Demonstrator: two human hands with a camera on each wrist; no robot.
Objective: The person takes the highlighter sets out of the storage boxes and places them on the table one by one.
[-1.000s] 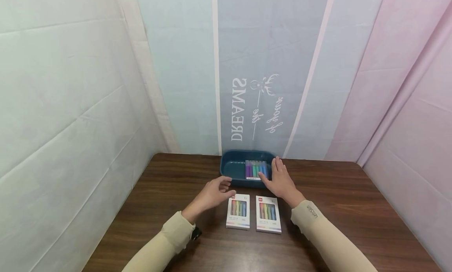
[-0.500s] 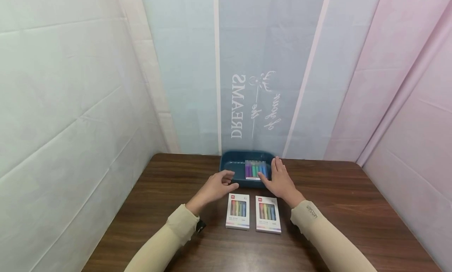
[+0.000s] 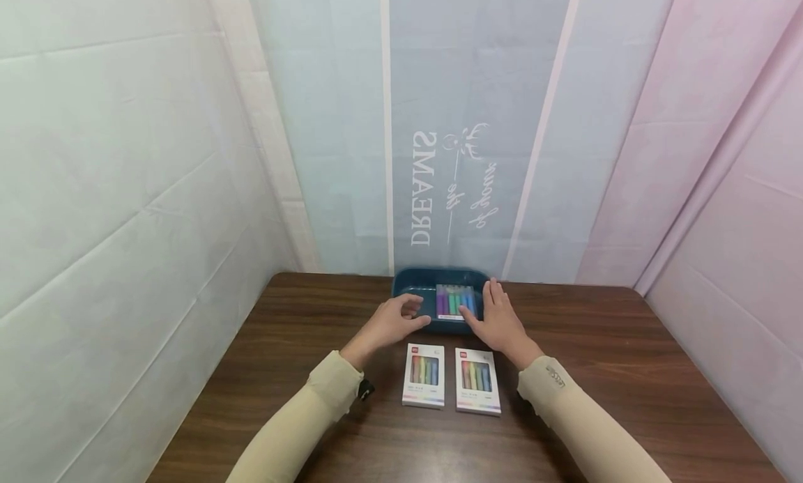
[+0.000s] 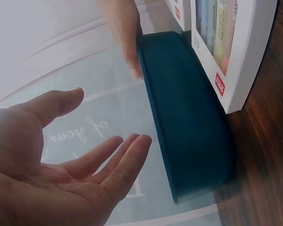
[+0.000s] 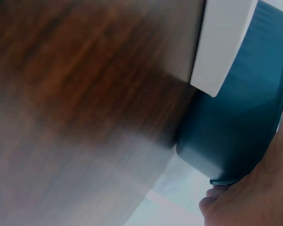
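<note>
On the desk, nearest, two marker packs lie flat. Beyond, a tray holding a third pack is flanked: right hand laid flat against it, left hand released, just short. An uneven push could skew the tray.
</note>
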